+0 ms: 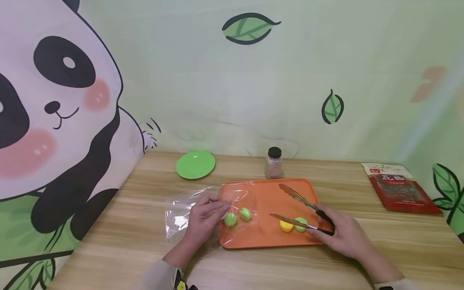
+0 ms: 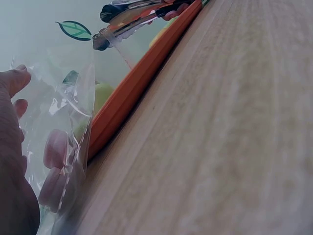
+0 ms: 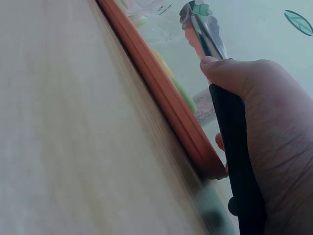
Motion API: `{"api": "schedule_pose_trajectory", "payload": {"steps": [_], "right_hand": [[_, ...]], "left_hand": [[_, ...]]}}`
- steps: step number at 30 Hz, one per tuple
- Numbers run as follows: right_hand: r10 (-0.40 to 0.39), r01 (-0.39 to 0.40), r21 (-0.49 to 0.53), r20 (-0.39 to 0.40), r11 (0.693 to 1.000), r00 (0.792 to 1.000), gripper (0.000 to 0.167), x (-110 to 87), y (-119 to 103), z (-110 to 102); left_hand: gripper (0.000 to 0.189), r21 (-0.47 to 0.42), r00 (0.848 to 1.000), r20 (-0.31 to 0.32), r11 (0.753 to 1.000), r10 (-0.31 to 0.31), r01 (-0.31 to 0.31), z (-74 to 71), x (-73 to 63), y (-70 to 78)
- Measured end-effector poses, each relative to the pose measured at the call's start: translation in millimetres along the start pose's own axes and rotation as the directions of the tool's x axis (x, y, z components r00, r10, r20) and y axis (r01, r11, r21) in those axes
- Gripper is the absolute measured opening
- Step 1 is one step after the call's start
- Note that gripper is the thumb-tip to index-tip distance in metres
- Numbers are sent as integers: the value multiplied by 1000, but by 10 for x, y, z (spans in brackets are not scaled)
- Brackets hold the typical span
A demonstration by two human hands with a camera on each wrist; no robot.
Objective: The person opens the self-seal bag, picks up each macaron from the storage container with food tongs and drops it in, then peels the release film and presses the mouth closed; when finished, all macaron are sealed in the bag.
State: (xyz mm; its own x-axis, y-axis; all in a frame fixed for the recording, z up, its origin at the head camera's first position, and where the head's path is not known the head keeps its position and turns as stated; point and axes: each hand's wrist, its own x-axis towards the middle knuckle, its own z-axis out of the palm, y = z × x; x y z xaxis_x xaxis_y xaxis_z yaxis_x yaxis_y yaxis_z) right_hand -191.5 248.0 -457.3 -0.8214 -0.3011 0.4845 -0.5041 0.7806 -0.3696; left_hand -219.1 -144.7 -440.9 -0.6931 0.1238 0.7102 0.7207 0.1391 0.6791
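My left hand (image 1: 206, 215) pinches the edge of a clear plastic bag (image 1: 174, 217), whose film reaches over the left part of an orange tray (image 1: 268, 237). In the left wrist view two pinkish macarons (image 2: 56, 149) show through the bag. Beside that hand on the tray are two green macarons (image 1: 245, 214), seen through the film. My right hand (image 1: 344, 231) grips metal tongs with black handles (image 1: 322, 217); their arms are spread apart with nothing between the tips. A yellow macaron (image 1: 286, 226) and a green macaron (image 1: 300, 224) lie under the nearer arm.
Behind the tray stands a jar with a black lid (image 1: 274, 161). A green plate (image 1: 195, 165) lies at the back left of the wooden table (image 1: 290, 270). On the right lies a red packet (image 1: 402, 191). A panda-printed backdrop (image 1: 253, 88) rises behind the table.
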Motion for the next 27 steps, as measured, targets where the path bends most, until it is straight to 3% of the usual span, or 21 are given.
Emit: {"api": "schedule_pose_trajectory", "payload": {"steps": [13, 21, 27], "right_hand": [[-111, 111, 37, 9, 993, 994, 60, -137, -173, 28], [-105, 105, -35, -5, 994, 994, 61, -143, -248, -17], [-117, 118, -61, 16, 991, 993, 65, -187, -391, -66]], "left_hand": [[12, -25, 998, 14, 998, -57, 58, 23, -78, -13], [13, -2, 999, 24, 999, -34, 34, 13, -23, 0], [12, -22, 998, 28, 998, -58, 58, -4, -16, -4]]}}
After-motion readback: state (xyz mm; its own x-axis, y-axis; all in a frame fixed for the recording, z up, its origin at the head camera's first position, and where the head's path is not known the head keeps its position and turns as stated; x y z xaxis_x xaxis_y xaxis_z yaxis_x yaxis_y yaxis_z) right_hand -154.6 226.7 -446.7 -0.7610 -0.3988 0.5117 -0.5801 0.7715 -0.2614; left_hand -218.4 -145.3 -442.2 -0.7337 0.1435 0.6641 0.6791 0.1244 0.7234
